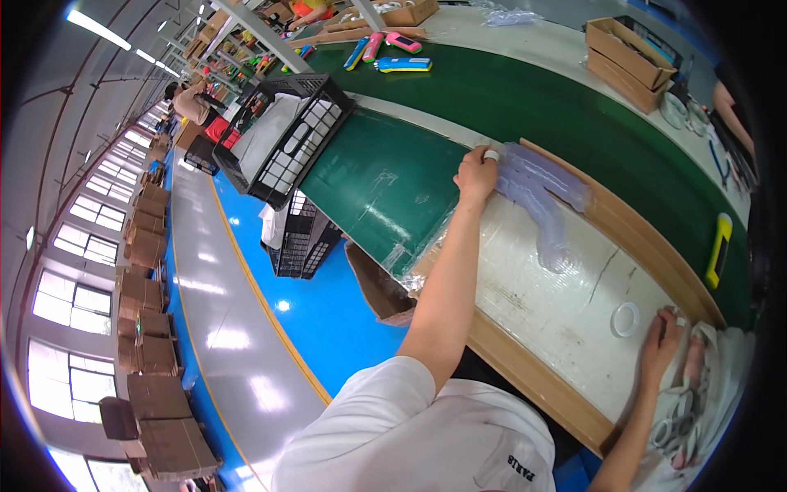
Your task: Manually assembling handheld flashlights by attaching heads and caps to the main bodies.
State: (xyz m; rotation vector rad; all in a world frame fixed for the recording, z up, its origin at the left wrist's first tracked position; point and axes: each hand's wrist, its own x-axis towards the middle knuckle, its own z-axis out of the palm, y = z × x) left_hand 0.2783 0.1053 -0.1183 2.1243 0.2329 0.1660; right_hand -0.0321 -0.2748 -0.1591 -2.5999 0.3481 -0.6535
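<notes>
My left hand (pixel 477 174) reaches to the far side of the pale work surface (pixel 541 287), its fingers curled beside several translucent purple-tinted plastic sleeves (pixel 541 193). A white band shows on one finger. Whatever lies between its fingertips is hidden. My right hand (pixel 662 343) is at the right end of the surface, fingers stretched out and a white band at one fingertip. Beside it lies a white ring (pixel 625 320) on the surface. Right next to that hand, a pale plastic-lined container (pixel 721 385) holds several more white rings (pixel 680 410).
Cardboard strips (pixel 525 361) edge the surface; a green board (pixel 385 189) adjoins it. Beyond runs a green conveyor belt (pixel 525 102) with blue-yellow and pink devices (pixel 402 64). Black crates (pixel 287 139) stand at left. An open carton (pixel 627 61) sits far right, near another person's arm (pixel 732 115).
</notes>
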